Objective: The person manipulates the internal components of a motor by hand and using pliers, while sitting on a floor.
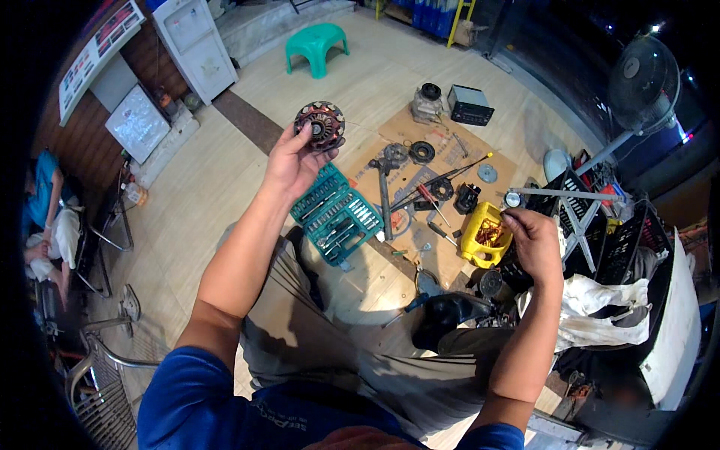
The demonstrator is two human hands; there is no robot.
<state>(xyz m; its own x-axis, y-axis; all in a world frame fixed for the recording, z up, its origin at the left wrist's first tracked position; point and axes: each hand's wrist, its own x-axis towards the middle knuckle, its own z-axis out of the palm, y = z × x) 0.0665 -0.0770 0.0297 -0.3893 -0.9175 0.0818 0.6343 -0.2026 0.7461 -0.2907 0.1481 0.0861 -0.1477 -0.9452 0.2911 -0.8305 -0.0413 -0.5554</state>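
Note:
My left hand (289,163) grips a round motor part with reddish copper windings (321,124) and holds it up, thumb across its face. A thin strand stretches from the part toward the right. My right hand (536,241) hovers at the right side of a cut-open yellow plastic jug (474,238), fingers pinched together. Anything inside that pinch is too small to make out. Loose copper-coloured pieces (491,234) lie in the jug. Below my left hand, a teal socket set case (328,253) lies open with its sockets and ratchet.
Flattened cardboard (450,259) carries a hammer (384,196), a red-handled screwdriver (429,196), and several dark round parts. A car stereo unit (471,105) and a metal housing (427,105) stand beyond. Black crates (574,206) and a fan (641,79) stand right; a green stool (318,46) farther back. A person sits far left.

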